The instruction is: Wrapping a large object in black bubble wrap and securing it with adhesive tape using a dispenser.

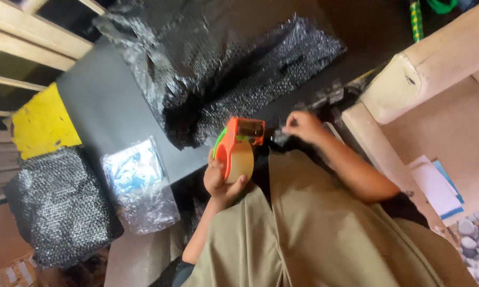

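**Tape dispenser held in the left hand over the lap**

Tape dispenser (238,149), orange with a green inner part and a roll of tan tape, sits in my left hand (222,180). That grip is closed around the lower curve of the roll, thumb on one side and fingers wrapped behind, with the toothed head pointing up toward the counter. The dispenser hangs just above my olive-clad lap (303,228), at the near edge of the dark surface.

My right hand (302,126) is a little to the side, fingertips pressed together on a small dark scrap (280,137); I cannot tell whether that scrap is tape end or bubble wrap. The two hands are near each other but apart.

Beyond the dispenser, a large sheet of black bubble wrap (223,64) lies crumpled on the dark grey counter (98,101). Beside my left arm rests a parcel in clear bubble wrap (138,186) with blue and white showing through. Next to it lies a second bundle in black bubble wrap (58,207), and above that a yellow board (43,122). On the right side stands a pale beige piece of furniture (436,69) with white and blue papers (436,186) on it.
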